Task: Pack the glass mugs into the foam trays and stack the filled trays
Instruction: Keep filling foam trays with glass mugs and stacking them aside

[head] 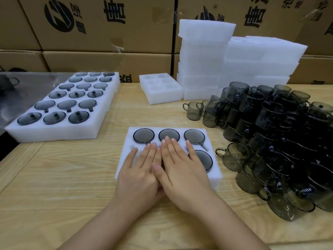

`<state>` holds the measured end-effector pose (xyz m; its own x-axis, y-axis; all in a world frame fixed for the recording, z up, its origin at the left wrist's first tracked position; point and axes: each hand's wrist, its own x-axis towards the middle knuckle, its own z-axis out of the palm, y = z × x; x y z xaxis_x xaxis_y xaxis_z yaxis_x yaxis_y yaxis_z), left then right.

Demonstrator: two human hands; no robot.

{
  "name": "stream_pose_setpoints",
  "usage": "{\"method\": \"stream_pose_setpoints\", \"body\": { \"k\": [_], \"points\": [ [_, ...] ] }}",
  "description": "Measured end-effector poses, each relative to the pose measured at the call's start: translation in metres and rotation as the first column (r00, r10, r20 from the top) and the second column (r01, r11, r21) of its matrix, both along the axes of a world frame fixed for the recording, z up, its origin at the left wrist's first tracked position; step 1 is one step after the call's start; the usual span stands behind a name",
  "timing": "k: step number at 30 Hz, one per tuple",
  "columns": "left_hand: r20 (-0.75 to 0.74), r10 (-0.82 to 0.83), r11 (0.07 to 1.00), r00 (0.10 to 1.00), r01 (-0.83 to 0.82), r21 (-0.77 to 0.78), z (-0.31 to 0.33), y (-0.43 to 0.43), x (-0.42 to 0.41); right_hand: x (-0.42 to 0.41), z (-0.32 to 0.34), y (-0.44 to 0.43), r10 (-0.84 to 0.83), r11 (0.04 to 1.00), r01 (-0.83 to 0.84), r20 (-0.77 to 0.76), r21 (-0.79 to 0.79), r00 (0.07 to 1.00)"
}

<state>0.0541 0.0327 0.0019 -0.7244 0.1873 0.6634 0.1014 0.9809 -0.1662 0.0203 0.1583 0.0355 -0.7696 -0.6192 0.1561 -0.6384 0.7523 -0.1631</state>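
A white foam tray [215, 175] lies on the wooden table in front of me. Smoky grey glass mugs sit upside down in its pockets: three along the far row [143, 135] and one at the near right [203, 160]. My left hand [138, 170] and my right hand [182, 166] lie flat, fingers straight, side by side on the tray's near-left and middle part, covering what is under them. A large heap of loose grey glass mugs [281, 141] is piled on the table to the right.
Filled foam trays [59, 129] sit side by side at the left. One empty foam tray [160, 87] lies at the back centre, beside tall stacks of empty foam trays [203, 56]. Cardboard boxes [100, 24] wall off the back. A dark sheet lies far left.
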Motion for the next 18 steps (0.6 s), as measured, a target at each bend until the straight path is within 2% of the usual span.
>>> {"method": "stream_pose_setpoints", "body": {
  "k": [7,9,11,12,14,16,18],
  "points": [
    [-0.039,0.005,1.0,0.999,-0.004,0.031,0.0,0.001,-0.003,-0.004,0.007,0.001,0.035,0.999,-0.036,0.056,0.012,0.998],
    [-0.036,0.004,0.999,0.999,-0.002,0.039,0.001,0.001,-0.004,-0.001,0.011,0.004,0.037,0.999,-0.037,0.028,0.002,0.999],
    [-0.032,0.015,0.999,0.999,-0.014,0.03,0.001,0.001,-0.003,0.005,0.016,0.016,-0.012,0.996,0.004,-0.091,-0.088,0.996],
    [-0.023,0.029,0.999,0.999,-0.028,0.024,0.002,0.001,-0.003,0.008,0.02,0.026,-0.077,0.981,0.036,-0.21,-0.192,0.975],
    [-0.006,0.046,0.999,0.999,-0.046,0.022,0.004,0.002,-0.003,0.012,0.023,0.057,-0.305,0.905,0.116,-0.433,-0.409,0.849],
    [0.004,0.05,0.998,0.999,-0.05,0.027,0.005,0.002,-0.002,0.015,0.023,0.094,-0.515,0.834,0.292,-0.471,-0.468,0.717],
    [0.016,0.049,0.998,0.999,-0.05,0.034,0.005,0.003,-0.002,0.017,0.018,0.125,-0.635,0.769,0.465,-0.444,-0.439,0.632]
  ]
}}
